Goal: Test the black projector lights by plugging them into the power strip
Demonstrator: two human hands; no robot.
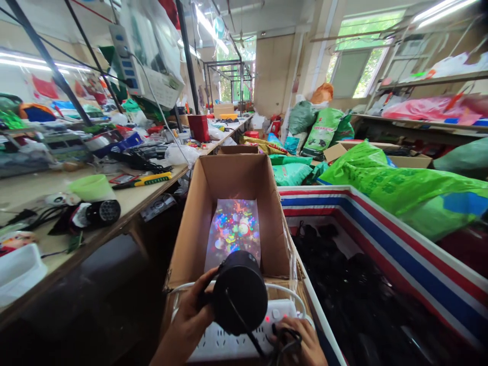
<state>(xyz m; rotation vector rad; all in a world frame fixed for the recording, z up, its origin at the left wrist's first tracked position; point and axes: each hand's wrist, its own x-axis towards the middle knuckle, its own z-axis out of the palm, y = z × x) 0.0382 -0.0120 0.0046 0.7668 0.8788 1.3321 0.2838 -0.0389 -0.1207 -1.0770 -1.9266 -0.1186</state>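
My left hand [192,315] is closed round a black cylindrical projector lamp [239,292], which points into an open cardboard box [236,175]. A patch of many-coloured light [233,229] falls on the inside of the box. My right hand [301,343] rests on a white power strip [229,345] with a small red light lit, its fingers closed on the lamp's black cable and plug [284,341]. A white cord [282,291] loops along the box's near edge.
A cluttered workbench [129,201] runs along the left with a second black lamp [102,211], a green cup [91,187] and a yellow tool [147,179]. A striped woven bag [381,239] of black items lies to the right. Green sacks [396,185] pile behind it.
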